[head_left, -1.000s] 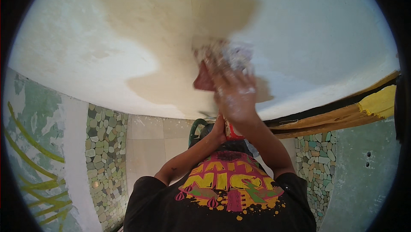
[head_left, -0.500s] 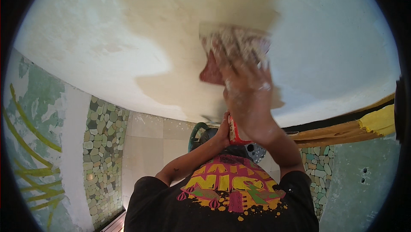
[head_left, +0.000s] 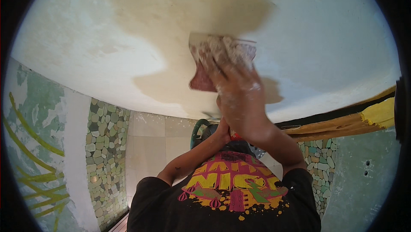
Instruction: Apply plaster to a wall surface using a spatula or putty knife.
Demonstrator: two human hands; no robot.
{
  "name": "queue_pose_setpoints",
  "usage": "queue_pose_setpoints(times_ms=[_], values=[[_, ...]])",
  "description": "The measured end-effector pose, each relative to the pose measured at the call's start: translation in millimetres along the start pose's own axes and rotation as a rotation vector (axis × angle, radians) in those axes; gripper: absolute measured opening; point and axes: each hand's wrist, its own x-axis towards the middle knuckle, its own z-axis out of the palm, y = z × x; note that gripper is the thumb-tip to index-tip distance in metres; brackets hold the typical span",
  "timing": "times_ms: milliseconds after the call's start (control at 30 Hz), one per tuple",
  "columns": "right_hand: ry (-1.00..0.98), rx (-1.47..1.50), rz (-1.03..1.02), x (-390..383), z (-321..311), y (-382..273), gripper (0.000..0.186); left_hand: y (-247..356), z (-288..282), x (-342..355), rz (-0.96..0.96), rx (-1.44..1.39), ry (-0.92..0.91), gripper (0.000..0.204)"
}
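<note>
My right hand (head_left: 240,92) is pressed flat along a wide putty knife (head_left: 202,80) with a dark red body and a broad thin blade. Pale paste clings to the blade and my fingers. The blade's far edge lies at the white wall surface (head_left: 171,43) in front of me. Lower down, close to my body, my left hand (head_left: 223,132) is closed around a red thing (head_left: 235,135). My right forearm hides most of that thing, so its kind cannot be made out.
Pebble-stone strips (head_left: 107,146) run down both sides, beside patchy green walls (head_left: 359,176). Below the white surface lies a tiled floor (head_left: 145,133) with pale specks. A brown board with a torn yellow piece (head_left: 379,114) borders the right. A dark green rounded object (head_left: 195,131) stands near my left hand.
My right hand and the putty knife have shifted left and a little toward me across the surface. The red thing in my left hand is now more covered by my right arm.
</note>
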Motion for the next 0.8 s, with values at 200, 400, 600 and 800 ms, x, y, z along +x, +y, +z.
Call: queue_pose_setpoints(times_ms=[200,400,600,800], values=[[-0.105,0.050,0.009,-19,0,-4,0.059,-4,-7,3,0.019,-0.040,-0.070,0.070],[0.301,-0.110,-0.001,22,-27,11,0.056,-7,-19,10,0.027,-0.063,-0.141,0.070],[0.050,-0.133,0.076,-31,27,17,0.063,-15,-49,25,0.055,-0.045,-0.250,0.065],[-0.004,0.065,0.077,-82,46,38,0.058,-15,-60,29,0.049,-0.129,-0.224,0.063]])
